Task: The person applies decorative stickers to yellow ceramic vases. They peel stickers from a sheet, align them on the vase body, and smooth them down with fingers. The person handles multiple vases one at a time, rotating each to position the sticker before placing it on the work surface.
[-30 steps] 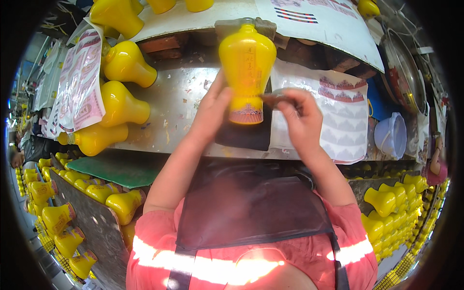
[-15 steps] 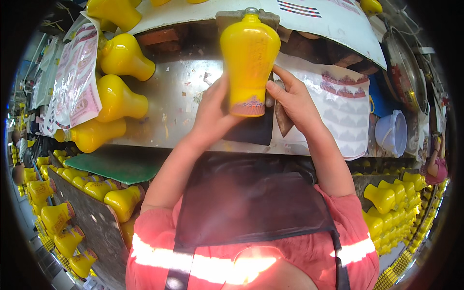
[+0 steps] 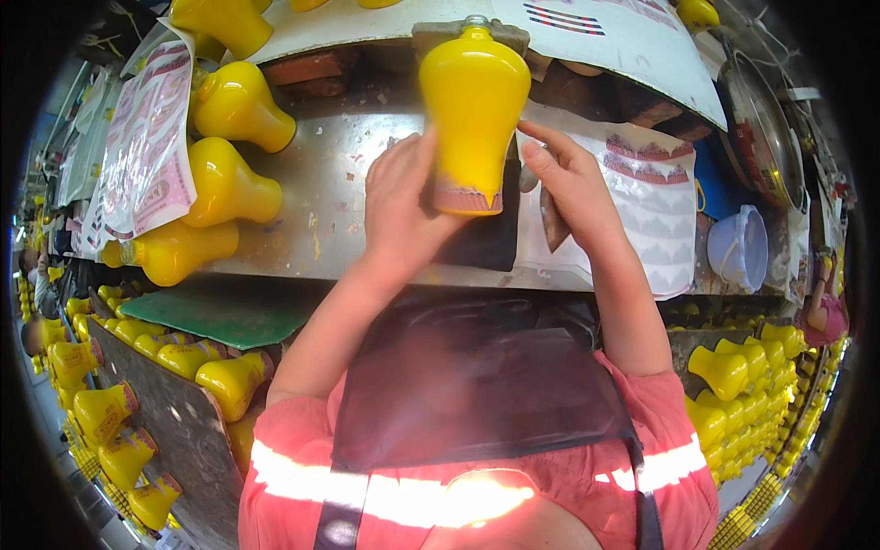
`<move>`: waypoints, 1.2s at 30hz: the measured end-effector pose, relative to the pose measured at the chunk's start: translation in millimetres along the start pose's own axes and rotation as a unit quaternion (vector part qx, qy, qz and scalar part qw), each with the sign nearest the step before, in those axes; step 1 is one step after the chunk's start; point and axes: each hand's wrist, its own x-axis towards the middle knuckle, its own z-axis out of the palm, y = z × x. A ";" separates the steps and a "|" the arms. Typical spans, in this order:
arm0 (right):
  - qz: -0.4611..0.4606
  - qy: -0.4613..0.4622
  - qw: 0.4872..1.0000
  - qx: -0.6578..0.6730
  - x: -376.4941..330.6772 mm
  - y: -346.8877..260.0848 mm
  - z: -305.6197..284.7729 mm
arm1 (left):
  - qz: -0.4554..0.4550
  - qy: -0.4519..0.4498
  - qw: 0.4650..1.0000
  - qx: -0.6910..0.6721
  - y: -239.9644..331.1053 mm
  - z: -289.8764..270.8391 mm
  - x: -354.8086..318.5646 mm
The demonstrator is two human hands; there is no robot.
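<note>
A glossy yellow bottle (image 3: 477, 101) lies in front of me, its clear-topped neck pointing away and propped at a grey rest (image 3: 440, 38). Round its base runs a pinkish decal band (image 3: 463, 200) with a jagged edge and a pointed yellow gap. My left hand (image 3: 401, 197) is closed about the left side of the base, its fingertips partly hidden. On the other side, my right hand (image 3: 570, 183) grips a brown, pointed, blade-like tool (image 3: 554, 220) angled down toward me; its fingertips are close to the bottle's side. A dark cloth (image 3: 486, 252) lies beneath the base.
Several yellow bottles (image 3: 229, 183) lie at the table's left, beside pink decal sheets (image 3: 147, 183). A decal sheet (image 3: 651, 220) lies right of my hand, near a lavender bucket (image 3: 739, 247). Racks of yellow bottles (image 3: 747, 385) flank me. Another person (image 3: 828, 312) is at far right.
The bottle has turned: the faint print on its front is gone from sight, and the decal's gap now faces up. My left fingers have spread upward slightly; the right hand has shifted a little right.
</note>
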 end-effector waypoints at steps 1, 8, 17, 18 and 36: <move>0.001 -0.007 1.000 0.020 -3.8 1.5 2.0 | 0.015 0.018 0.999 0.037 1.0 -0.9 0.0; -0.119 0.058 0.980 -0.148 -3.6 7.1 16.9 | -0.092 -0.088 0.986 -0.106 7.0 -1.4 5.5; -0.099 0.059 0.986 -0.125 5.4 -6.2 18.1 | -0.174 -0.061 0.921 -0.342 -8.4 4.9 42.1; -0.129 0.089 0.974 -0.163 7.6 -6.3 18.2 | -0.176 -0.066 0.909 -0.371 -9.1 11.4 54.1; -0.121 0.275 0.833 -0.464 127.5 -43.9 -193.8 | -0.249 -0.046 0.851 -0.460 -3.7 21.0 38.2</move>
